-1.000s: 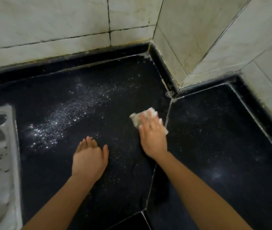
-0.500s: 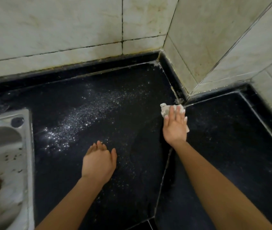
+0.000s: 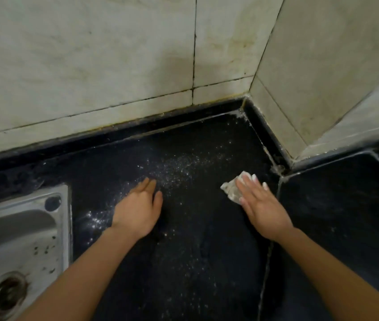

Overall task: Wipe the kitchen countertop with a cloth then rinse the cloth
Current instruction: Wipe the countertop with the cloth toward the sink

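Observation:
A small pale cloth [image 3: 232, 190] lies on the black speckled countertop [image 3: 195, 239], just left of the seam between two slabs. My right hand [image 3: 261, 205] presses flat on the cloth with straight fingers, hiding most of it. My left hand [image 3: 138, 209] rests flat on the counter, palm down, holding nothing, at the edge of a streak of white powder [image 3: 174, 167] that runs toward the back corner.
A steel sink [image 3: 14, 246] with a drain [image 3: 5, 295] sits at the lower left. Stained pale wall tiles [image 3: 114, 66] rise behind the counter, and a tiled corner [image 3: 283, 135] juts out at the right. A second black slab [image 3: 346, 216] lies to the right of the seam.
My right hand has slid the cloth left, away from the tiled corner and off the seam. My left hand has moved forward into the powder streak. The view has shifted left, showing more sink.

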`<move>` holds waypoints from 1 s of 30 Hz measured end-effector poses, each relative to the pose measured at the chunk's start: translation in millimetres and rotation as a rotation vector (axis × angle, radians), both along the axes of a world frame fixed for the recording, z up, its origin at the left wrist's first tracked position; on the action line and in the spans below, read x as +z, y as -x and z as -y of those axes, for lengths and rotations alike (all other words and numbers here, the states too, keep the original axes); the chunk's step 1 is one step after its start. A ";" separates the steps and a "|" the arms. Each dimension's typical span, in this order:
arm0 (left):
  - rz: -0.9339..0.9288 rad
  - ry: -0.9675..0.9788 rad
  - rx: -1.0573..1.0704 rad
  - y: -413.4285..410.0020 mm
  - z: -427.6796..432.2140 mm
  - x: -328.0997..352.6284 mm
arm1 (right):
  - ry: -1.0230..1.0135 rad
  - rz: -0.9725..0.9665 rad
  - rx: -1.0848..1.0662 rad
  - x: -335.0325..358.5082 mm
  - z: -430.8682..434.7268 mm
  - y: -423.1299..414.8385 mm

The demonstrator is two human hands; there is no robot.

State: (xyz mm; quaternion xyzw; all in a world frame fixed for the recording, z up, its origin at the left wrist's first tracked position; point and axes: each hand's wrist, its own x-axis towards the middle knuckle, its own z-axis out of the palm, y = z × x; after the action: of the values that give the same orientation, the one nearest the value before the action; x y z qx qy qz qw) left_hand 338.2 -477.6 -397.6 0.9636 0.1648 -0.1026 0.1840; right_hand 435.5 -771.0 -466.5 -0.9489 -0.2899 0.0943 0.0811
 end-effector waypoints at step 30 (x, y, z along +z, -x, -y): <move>-0.393 -0.032 0.354 -79.4 -87.1 -51.6 | -0.085 0.009 0.001 -7.1 -73.0 4.8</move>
State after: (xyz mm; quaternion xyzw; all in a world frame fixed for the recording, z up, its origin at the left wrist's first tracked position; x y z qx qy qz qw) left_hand 417.6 -390.5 -449.2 0.8841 0.3651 -0.2511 0.1480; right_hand 430.7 -698.0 -473.5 -0.9449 -0.2946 0.0776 0.1200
